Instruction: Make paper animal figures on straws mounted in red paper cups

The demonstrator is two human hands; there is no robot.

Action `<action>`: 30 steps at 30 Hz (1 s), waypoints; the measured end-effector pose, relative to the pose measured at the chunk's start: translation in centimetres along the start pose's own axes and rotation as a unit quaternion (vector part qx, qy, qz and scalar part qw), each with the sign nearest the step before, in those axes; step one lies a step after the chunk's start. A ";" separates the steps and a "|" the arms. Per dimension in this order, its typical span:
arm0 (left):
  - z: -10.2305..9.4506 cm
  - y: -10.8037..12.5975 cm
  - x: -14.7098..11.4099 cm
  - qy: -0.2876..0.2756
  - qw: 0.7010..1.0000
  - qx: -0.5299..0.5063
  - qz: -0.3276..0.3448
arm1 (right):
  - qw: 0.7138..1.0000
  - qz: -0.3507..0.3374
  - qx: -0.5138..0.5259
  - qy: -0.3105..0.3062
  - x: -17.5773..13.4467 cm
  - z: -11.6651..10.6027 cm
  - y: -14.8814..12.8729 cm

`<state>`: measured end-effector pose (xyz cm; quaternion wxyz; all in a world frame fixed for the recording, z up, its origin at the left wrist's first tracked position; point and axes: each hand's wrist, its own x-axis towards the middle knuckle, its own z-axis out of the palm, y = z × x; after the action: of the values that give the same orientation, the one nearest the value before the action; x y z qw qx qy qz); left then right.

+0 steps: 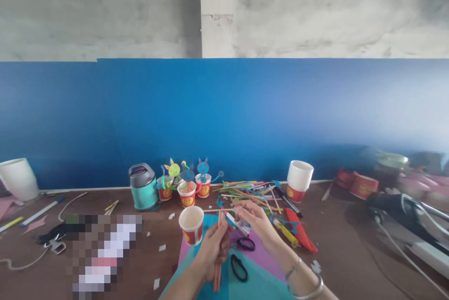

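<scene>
My left hand [214, 244] is closed around a pair of upright orange sticks [217, 281], whose lower ends stick out below the fist. A thin tan stick [215, 210] runs crosswise at their top, toward the fingertips of my right hand [251, 216]. Those fingers are pinched at its right end, and something small and pale shows between them, too blurred to name. Just left of my left hand stands a paper cup [191, 225], upright and open. Black-handled scissors [239, 267] lie under my hands on blue and purple paper sheets [259, 276]. A white marker [238, 225] lies near my right hand.
Decorated cups with paper cat faces [187, 192] stand at the back beside a teal flask [144, 192]. Loose coloured sticks [249, 192] pile behind my hands. Stacked cups [300, 181], a red sheet [303, 234], a yellow tube [286, 232] and a cable [403, 258] are rightward.
</scene>
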<state>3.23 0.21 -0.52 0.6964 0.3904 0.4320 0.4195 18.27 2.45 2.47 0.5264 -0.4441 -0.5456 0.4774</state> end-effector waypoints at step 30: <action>0.0 -0.5 -0.2 -0.130 0.990 -0.055 -0.021 | 0.998 -0.044 -0.020 -0.031 -0.5 0.8 0.8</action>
<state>3.27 -0.13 -0.98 0.7758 0.3932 0.3222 0.3738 17.44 2.05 1.66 0.5207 -0.4149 -0.5900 0.4568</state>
